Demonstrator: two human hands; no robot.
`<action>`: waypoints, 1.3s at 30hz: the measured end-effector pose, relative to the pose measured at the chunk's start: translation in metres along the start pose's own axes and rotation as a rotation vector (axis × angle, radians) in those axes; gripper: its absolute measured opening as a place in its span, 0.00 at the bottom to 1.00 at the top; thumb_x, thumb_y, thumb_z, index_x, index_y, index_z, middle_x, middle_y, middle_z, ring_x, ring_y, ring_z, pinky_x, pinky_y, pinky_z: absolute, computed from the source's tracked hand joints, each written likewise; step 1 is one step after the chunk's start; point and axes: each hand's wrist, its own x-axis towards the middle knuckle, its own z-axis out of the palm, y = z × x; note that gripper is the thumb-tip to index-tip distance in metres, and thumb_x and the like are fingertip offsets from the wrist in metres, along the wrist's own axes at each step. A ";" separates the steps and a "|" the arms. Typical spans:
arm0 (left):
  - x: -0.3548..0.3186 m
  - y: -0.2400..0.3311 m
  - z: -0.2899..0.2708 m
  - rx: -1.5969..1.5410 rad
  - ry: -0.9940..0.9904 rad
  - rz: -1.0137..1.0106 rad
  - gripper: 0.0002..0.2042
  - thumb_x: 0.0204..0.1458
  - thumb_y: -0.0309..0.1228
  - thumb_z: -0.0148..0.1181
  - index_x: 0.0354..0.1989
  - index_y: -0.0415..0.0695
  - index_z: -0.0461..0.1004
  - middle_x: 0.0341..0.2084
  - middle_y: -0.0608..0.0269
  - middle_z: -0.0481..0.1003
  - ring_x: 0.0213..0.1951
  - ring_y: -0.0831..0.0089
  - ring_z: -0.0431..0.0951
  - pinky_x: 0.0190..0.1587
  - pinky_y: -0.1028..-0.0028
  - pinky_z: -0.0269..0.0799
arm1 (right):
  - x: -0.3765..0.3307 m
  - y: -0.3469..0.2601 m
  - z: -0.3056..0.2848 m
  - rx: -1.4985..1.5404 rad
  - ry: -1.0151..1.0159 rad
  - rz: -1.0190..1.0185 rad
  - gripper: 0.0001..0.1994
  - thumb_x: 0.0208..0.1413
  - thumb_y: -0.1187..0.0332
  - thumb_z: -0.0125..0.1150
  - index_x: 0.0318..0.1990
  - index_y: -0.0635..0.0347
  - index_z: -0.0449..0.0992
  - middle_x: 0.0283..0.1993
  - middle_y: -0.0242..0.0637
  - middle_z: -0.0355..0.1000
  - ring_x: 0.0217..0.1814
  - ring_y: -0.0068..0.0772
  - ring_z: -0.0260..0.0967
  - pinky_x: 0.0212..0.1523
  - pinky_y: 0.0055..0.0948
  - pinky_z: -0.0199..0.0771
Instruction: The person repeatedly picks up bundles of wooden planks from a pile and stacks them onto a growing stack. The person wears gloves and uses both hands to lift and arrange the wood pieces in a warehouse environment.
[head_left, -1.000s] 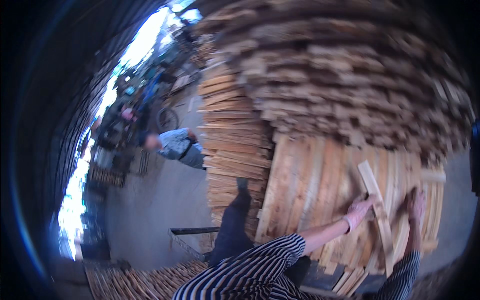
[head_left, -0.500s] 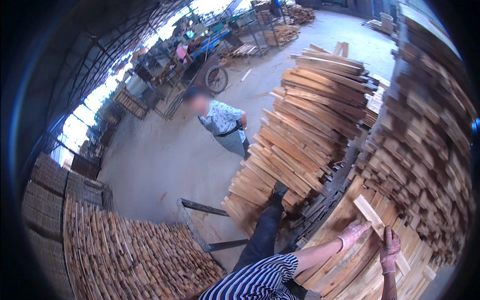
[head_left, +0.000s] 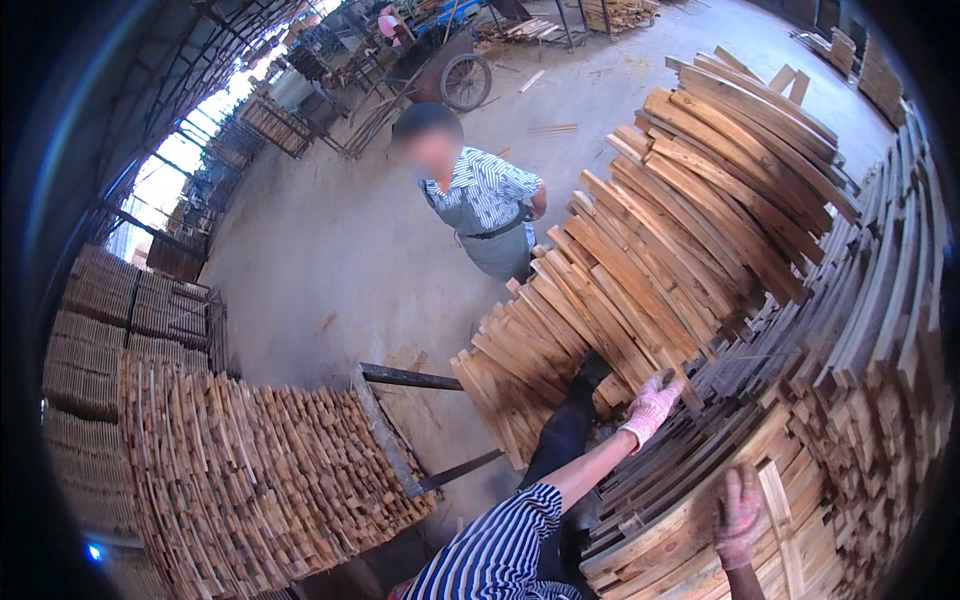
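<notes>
Black-and-white striped cloth forms the sleeve [head_left: 485, 550] at the lower edge, with a dark trouser leg [head_left: 562, 435] beside it. The right hand [head_left: 740, 515], in a pinkish-white knit glove, is blurred but has its fingers extended and unclenched over a bed of flat, light-brown wooden boards [head_left: 690, 520]. Just to its right, a narrow, pale wooden strip [head_left: 780, 525] lies on those boards.

Farther forward, the left hand [head_left: 655, 402], gloved likewise, reaches to the near ends of a long, loose pile of orange-brown wooden planks [head_left: 640, 270]; its fingertips meet the wood, though I cannot tell whether they grip a plank. A tall, tight stack of thin, greyish-brown boards [head_left: 890, 400] rises at the right.

Leftward stand a dark metal frame [head_left: 385, 430] and a broad stack of short brown wooden slats [head_left: 260, 470]. Beyond the pile, a co-worker in a patterned shirt and grey apron [head_left: 480, 215] stands on the grey concrete floor [head_left: 300, 265]. Farther back is a dark cart with a spoked wheel [head_left: 465, 82].
</notes>
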 end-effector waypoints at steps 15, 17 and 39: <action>0.053 0.018 -0.005 0.567 -0.208 -0.092 0.34 0.60 0.48 0.60 0.67 0.36 0.65 0.62 0.43 0.73 0.65 0.52 0.71 0.66 0.65 0.65 | 0.098 0.015 0.054 -0.027 -0.273 -0.110 0.22 0.54 0.57 0.62 0.54 0.57 0.73 0.52 0.45 0.72 0.55 0.51 0.69 0.59 0.52 0.68; 0.061 0.020 0.001 0.562 -0.221 -0.069 0.33 0.60 0.48 0.60 0.67 0.36 0.66 0.61 0.43 0.73 0.65 0.51 0.72 0.65 0.65 0.65 | 0.099 0.013 0.055 -0.014 -0.256 -0.106 0.20 0.56 0.57 0.61 0.53 0.57 0.73 0.50 0.44 0.73 0.53 0.51 0.71 0.57 0.52 0.68; 0.113 0.031 0.021 0.588 -0.209 -0.062 0.36 0.60 0.50 0.62 0.70 0.40 0.62 0.68 0.45 0.66 0.70 0.52 0.64 0.70 0.64 0.61 | 0.104 0.012 0.040 -0.020 -0.361 -0.086 0.19 0.66 0.57 0.56 0.59 0.56 0.75 0.56 0.43 0.75 0.60 0.46 0.71 0.66 0.47 0.68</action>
